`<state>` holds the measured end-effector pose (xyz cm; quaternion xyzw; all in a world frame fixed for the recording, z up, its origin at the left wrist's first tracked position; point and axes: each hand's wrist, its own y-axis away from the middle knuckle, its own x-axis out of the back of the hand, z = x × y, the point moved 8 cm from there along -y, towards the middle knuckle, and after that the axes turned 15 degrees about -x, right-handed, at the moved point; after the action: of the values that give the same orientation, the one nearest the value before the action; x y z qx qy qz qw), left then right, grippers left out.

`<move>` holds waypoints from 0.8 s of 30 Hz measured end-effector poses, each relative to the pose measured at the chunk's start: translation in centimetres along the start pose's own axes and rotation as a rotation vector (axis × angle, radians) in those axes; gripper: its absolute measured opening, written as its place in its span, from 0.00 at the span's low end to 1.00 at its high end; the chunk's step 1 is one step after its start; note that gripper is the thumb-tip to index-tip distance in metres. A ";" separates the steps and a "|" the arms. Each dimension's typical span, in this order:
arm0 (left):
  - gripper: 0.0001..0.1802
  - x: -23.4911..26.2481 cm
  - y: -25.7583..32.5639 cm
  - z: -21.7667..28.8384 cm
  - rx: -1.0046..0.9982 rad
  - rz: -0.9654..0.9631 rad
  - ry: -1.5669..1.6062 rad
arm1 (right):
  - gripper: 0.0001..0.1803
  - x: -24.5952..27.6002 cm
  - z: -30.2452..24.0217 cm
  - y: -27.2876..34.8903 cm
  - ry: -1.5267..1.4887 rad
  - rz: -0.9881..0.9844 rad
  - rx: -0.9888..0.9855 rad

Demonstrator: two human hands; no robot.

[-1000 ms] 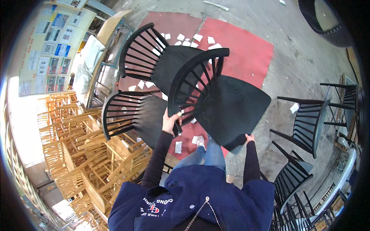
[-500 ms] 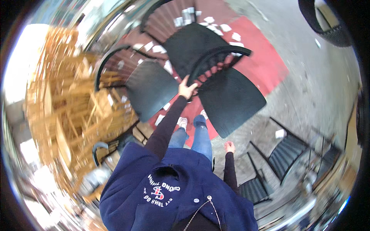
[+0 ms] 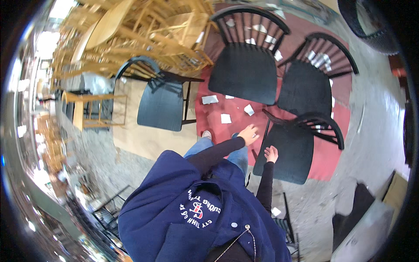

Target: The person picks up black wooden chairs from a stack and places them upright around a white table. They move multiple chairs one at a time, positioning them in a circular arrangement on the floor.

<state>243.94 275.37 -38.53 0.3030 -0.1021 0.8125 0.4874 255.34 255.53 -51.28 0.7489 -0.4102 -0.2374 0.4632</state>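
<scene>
My left hand (image 3: 248,134) reaches forward over the red mat (image 3: 209,115), its fingers stretched and nothing in them. Just right of it, my right hand (image 3: 271,153) hangs with loosely bent fingers, empty, in front of the seat of the nearest black spindle-back chair (image 3: 290,157). Whether that hand touches the seat I cannot tell. Two more such chairs stand beyond: one black chair (image 3: 244,72) straight ahead and another black chair (image 3: 305,87) to its right. White paper scraps (image 3: 225,118) lie on the mat.
Left, a dark chair (image 3: 161,105) stands on a beige sheet (image 3: 144,146). Behind it, light wooden furniture frames (image 3: 170,30) are piled high. A small wooden stool (image 3: 78,111) is at the far left. Dark chair parts (image 3: 286,222) stand by my right side on the grey floor (image 3: 371,126).
My left hand has let go of the nearest chair's back. My view has turned left, so the chairs now appear farther right and the left chair shows fully.
</scene>
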 end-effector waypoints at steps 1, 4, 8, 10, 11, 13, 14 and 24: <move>0.17 1.2 2.6 -2.7 0.075 -0.030 0.052 | 0.12 -0.7 0.3 0.3 0.030 0.000 -0.020; 0.13 7.9 10.8 -10.6 0.257 0.132 -0.004 | 0.12 -2.0 4.7 -0.2 0.268 0.089 -0.194; 0.11 17.5 25.0 -20.2 0.557 0.530 -0.003 | 0.10 -7.6 9.4 -1.4 0.632 0.008 -0.183; 0.12 20.8 32.8 -24.1 0.660 0.617 -0.115 | 0.10 -12.8 9.1 -0.7 0.724 0.008 -0.004; 0.11 21.7 36.8 -26.2 0.673 0.718 -0.013 | 0.09 -16.2 9.2 0.1 0.647 -0.035 0.022; 0.12 21.8 46.3 -30.0 0.890 0.847 0.069 | 0.12 -25.9 9.3 2.6 0.623 -0.229 0.066; 0.12 21.9 51.1 -30.8 0.944 1.000 0.011 | 0.11 -31.1 9.5 4.3 0.679 -0.276 0.040; 0.08 2.4 71.8 -23.3 1.452 2.096 0.918 | 0.31 -77.8 -7.1 22.2 1.403 0.078 1.290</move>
<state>172.68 251.69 -46.41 -0.0263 0.3357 0.6959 -0.6343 208.98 318.80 -30.16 0.8175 -0.1156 0.5536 0.1089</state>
